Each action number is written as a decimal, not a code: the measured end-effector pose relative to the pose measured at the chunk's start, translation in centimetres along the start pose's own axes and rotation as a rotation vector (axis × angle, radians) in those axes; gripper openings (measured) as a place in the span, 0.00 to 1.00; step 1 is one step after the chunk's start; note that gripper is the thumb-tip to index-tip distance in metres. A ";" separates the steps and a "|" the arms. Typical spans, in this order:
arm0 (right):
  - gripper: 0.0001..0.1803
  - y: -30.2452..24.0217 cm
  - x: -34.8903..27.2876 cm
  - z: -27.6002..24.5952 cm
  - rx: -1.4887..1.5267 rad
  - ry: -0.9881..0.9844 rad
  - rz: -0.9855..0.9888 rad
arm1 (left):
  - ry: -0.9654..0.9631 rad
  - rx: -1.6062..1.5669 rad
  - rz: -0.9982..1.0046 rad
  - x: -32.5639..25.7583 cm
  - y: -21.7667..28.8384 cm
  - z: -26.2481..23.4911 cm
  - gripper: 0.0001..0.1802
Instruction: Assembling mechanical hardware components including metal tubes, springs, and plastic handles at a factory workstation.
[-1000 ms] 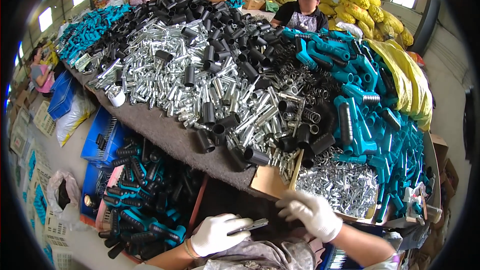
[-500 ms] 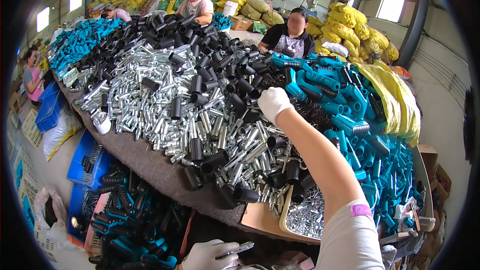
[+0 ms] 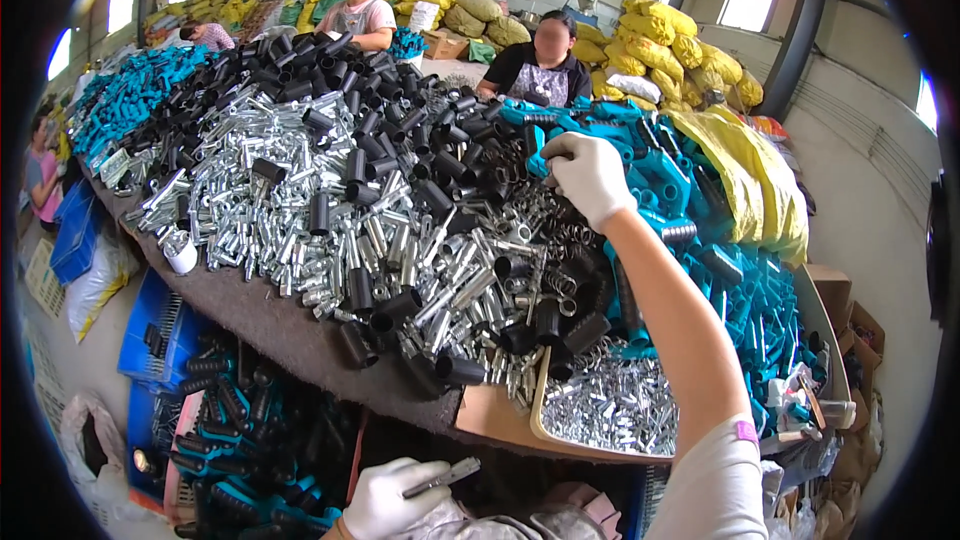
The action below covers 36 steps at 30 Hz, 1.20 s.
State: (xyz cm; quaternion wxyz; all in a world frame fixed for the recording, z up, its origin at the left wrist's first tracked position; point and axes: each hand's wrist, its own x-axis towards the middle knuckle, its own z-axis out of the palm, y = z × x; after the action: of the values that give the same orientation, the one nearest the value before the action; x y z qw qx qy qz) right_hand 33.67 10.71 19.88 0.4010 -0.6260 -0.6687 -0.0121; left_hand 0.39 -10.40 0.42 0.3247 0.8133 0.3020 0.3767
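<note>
Bench (image 3: 262,318) piled; apparent picking step beyond parts tray (image 3: 537,416).
Left hand (image 3: 393,496) clamps metal piece (image 3: 446,477) before tray; right hand (image 3: 588,177): closure I cannot tell; careful pinch seems required.

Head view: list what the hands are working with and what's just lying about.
In use:
left hand, holding a metal part
right hand, near dark springs and teal pieces

Lying about:
yellow sacks
white tub
white sack

White gloves (image 3: 592,180), pink-tagged pale sleeve (image 3: 712,480)
</note>
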 end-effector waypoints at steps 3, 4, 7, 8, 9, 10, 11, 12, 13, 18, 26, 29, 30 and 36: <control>0.10 -5.4 -8.8 -3.1 0.439 -0.168 0.186 | 0.038 -0.021 0.017 -0.5 0.0 -0.9 0.15; 0.09 -6.4 -12.3 -4.1 0.519 -0.208 0.278 | 0.035 0.011 0.023 -0.4 0.2 -1.1 0.15; 0.09 -7.0 -23.1 -4.7 0.599 -0.281 0.496 | 0.012 -0.015 0.042 0.0 1.0 -1.5 0.16; 0.09 -7.0 -25.9 -4.4 0.584 -0.306 0.590 | 0.012 -0.023 0.065 0.1 1.0 -1.5 0.17; 0.08 -6.5 -29.4 -4.5 0.720 -0.233 0.729 | -0.015 -0.063 0.084 0.3 1.4 -1.0 0.17; 0.07 -6.1 -32.3 -4.4 0.758 -0.161 0.761 | -0.012 -0.088 0.110 0.3 2.1 -0.5 0.17; 0.06 -6.0 -34.3 -4.4 0.814 -0.112 0.781 | -0.064 -0.070 0.133 0.5 2.8 -0.2 0.16; 0.06 -6.0 -35.8 -4.2 0.849 -0.056 0.844 | -0.076 -0.105 0.143 0.6 3.1 0.3 0.16; 0.06 -6.0 -36.9 -4.1 0.882 0.001 0.907 | -0.087 -0.139 0.152 0.5 3.4 0.9 0.16; 0.10 -3.9 -40.4 -5.8 0.873 -0.109 0.826 | -0.219 -0.093 0.188 0.0 4.6 2.6 0.15; 0.10 -3.1 -42.6 -8.4 0.729 -0.152 0.761 | -0.319 -0.064 0.189 0.1 6.4 5.1 0.15; 0.11 -2.6 -42.9 -8.9 0.895 -0.183 0.832 | -0.382 -0.054 0.113 -0.2 7.4 5.3 0.16; 0.11 -2.3 -43.2 -8.8 0.943 -0.182 0.841 | -0.385 -0.065 0.116 0.0 7.6 5.4 0.16; 0.11 -1.9 -44.4 -10.6 0.859 -0.056 0.857 | -0.425 -0.071 0.136 1.2 8.5 6.9 0.15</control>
State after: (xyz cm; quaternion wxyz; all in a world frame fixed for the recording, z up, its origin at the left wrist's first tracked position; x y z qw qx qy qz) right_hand 32.93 -31.93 3.52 0.5692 -0.6218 -0.3123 0.4379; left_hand 8.77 -16.75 3.86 0.3833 0.8809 0.1578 0.2284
